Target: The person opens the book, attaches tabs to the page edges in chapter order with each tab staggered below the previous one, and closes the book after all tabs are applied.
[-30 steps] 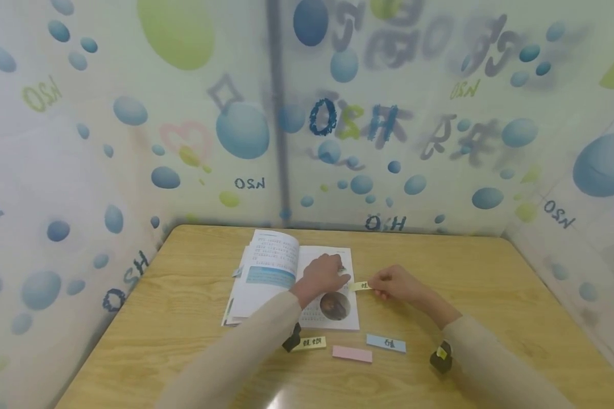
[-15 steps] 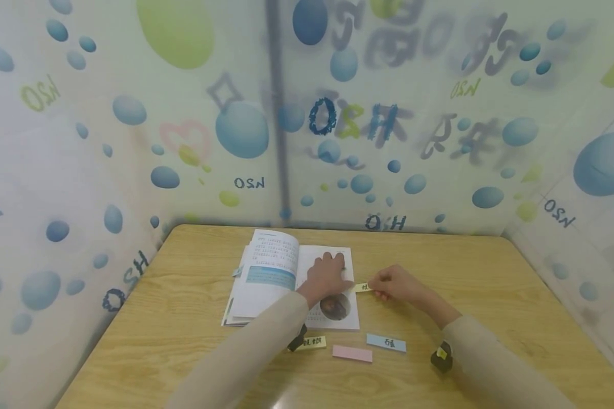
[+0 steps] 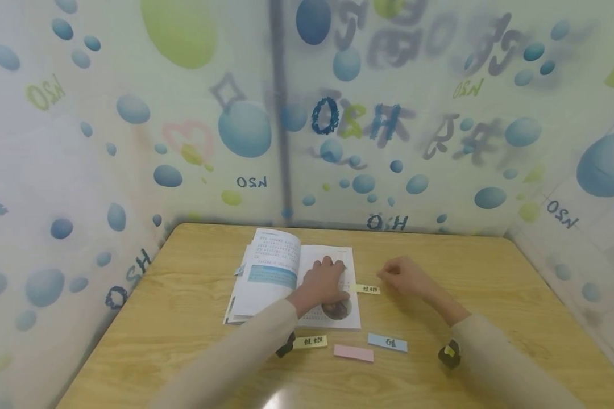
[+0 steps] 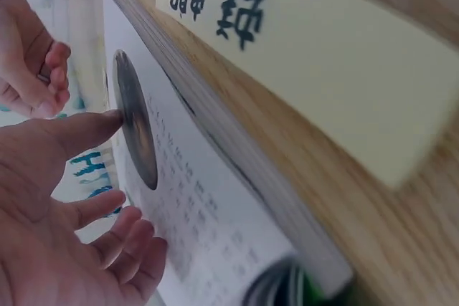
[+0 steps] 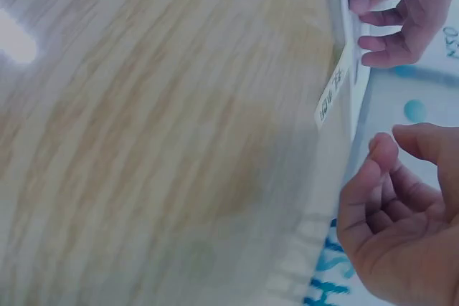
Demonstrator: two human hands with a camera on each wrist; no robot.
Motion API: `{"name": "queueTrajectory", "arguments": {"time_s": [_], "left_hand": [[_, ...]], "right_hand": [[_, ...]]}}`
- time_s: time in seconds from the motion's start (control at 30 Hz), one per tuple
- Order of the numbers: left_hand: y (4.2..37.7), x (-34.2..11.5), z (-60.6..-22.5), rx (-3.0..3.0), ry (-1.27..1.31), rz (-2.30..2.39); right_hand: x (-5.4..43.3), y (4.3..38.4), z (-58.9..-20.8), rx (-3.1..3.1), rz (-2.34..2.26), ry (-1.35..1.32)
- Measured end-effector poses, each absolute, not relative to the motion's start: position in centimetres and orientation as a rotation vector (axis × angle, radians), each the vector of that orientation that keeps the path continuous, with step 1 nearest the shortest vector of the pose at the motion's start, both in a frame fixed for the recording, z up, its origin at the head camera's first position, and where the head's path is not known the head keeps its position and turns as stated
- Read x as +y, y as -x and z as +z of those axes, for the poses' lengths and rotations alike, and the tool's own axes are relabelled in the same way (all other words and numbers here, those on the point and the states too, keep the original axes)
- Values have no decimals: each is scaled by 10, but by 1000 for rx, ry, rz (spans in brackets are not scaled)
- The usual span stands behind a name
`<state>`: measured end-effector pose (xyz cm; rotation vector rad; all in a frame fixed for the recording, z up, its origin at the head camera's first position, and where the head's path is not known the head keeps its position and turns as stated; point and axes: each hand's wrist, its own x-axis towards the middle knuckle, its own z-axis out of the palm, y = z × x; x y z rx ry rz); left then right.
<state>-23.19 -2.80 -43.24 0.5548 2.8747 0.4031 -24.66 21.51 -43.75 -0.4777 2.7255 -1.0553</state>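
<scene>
An open book (image 3: 266,298) lies on the table, text on its left page and a round picture (image 3: 337,309) on its right one. With fingers spread, my left hand (image 3: 321,284) rests on the right page, thumb at the picture. A yellow sticky tab (image 3: 369,289) with handwriting sticks out past that page's right edge. Just right of the tab, my right hand (image 3: 408,278) hovers with loosely curled fingers and nothing in them. In the right wrist view, a gap separates its fingertips from the tab (image 5: 332,94).
In front of the book lie a yellow sticky-note pad (image 3: 312,342) with writing, a pink pad (image 3: 353,353) and a blue pad (image 3: 387,342) with writing. A small blue tab (image 3: 239,271) shows at the book's left edge. Patterned walls stand behind the wooden table (image 3: 460,272).
My right hand has let go of the yellow tab and drawn slightly up and away; its writing now shows fully. My left hand has spread its fingers over the page and shifted slightly.
</scene>
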Motion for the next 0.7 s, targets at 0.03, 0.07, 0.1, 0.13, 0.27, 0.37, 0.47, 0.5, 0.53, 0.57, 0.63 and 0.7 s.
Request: {"name": "queueTrajectory", "arguments": {"time_s": [0.03, 0.07, 0.1, 0.13, 0.27, 0.37, 0.47, 0.5, 0.53, 0.57, 0.63, 0.7], "left_hand": [[229, -30, -431, 2871, -590, 354], [226, -33, -430, 2865, -624, 315], [224, -36, -429, 2854, -658, 280], [221, -40, -428, 2840, -693, 253], [209, -60, -425, 2794, -803, 196], [201, -78, -423, 2766, -855, 171], [193, -95, -421, 2744, -865, 153], [190, -100, -420, 2736, -855, 157], [188, -104, -420, 2732, -849, 166], [186, -109, -420, 2729, -850, 170], [182, -117, -421, 2721, -850, 185], [179, -124, -421, 2719, -861, 193]], "right_hand": [[213, 246, -435, 2746, -1052, 520], [211, 244, -433, 2762, -1048, 566], [208, 243, -432, 2772, -1042, 626], [204, 241, -431, 2766, -1039, 682], [185, 227, -434, 2710, -957, 890], [171, 214, -439, 2667, -806, 1070], [162, 203, -444, 2624, -661, 1241], [160, 200, -445, 2609, -626, 1295], [158, 197, -446, 2598, -604, 1329], [158, 195, -447, 2589, -588, 1356], [157, 193, -449, 2574, -572, 1406], [157, 193, -449, 2581, -562, 1425]]}}
